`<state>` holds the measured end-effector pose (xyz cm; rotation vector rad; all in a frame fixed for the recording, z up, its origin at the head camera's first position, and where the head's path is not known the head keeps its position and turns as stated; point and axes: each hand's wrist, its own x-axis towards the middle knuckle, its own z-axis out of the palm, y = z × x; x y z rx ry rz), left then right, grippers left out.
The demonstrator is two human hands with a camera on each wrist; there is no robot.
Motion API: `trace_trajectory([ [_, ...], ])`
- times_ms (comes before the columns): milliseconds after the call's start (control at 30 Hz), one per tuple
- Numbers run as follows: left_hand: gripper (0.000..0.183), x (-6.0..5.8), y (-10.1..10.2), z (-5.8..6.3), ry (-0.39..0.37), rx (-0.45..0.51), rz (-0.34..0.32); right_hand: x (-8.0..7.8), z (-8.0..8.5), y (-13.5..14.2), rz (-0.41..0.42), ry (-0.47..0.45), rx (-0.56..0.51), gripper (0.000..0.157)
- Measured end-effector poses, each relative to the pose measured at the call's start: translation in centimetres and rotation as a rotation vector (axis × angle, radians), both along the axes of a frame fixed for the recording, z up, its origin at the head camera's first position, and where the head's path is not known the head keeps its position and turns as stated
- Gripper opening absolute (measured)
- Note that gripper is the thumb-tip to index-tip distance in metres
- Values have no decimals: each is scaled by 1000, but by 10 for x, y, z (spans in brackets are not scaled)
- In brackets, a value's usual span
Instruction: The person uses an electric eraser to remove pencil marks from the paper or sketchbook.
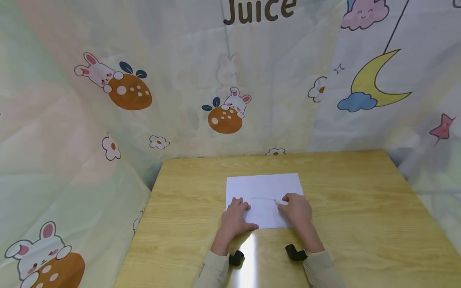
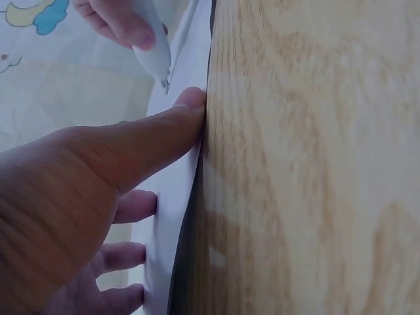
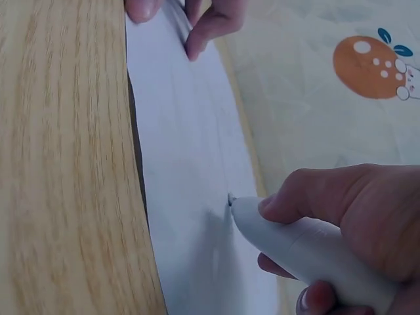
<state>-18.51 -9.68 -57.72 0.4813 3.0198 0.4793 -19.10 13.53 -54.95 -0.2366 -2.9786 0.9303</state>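
A white sheet of paper (image 1: 264,186) lies on the wooden table, its near edge lifting slightly in the wrist views. My left hand (image 1: 235,218) presses on the paper's left part with spread fingers, the thumb at the near edge. In my right hand (image 1: 298,208) I grip a thick white pen-shaped tool (image 3: 298,246), which narrows to a small metal tip. That tip touches the paper, as the right wrist view shows. A thin line (image 1: 263,198) runs leftward across the sheet from the tip. I cannot tell whether the tool is a cutter or a pen.
The wooden table (image 1: 360,208) extends on both sides of the paper. A printed cloth backdrop (image 1: 180,80) hangs behind it and at the sides. A black curved piece (image 1: 296,253) sits by the right cuff, and another black piece (image 1: 236,258) by the left cuff.
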Motion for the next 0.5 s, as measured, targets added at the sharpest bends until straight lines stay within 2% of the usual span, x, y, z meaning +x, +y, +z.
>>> trace_trajectory([
  [133,68,1,0,1,-10,3,-6,3,1,2,5,-27,17,21],
  [300,68,0,0,1,-3,7,9,1,3,2,40,45,2,21],
  [500,68,-1,-2,0,-10,9,5,1,2,-1,35,38,19,21],
])
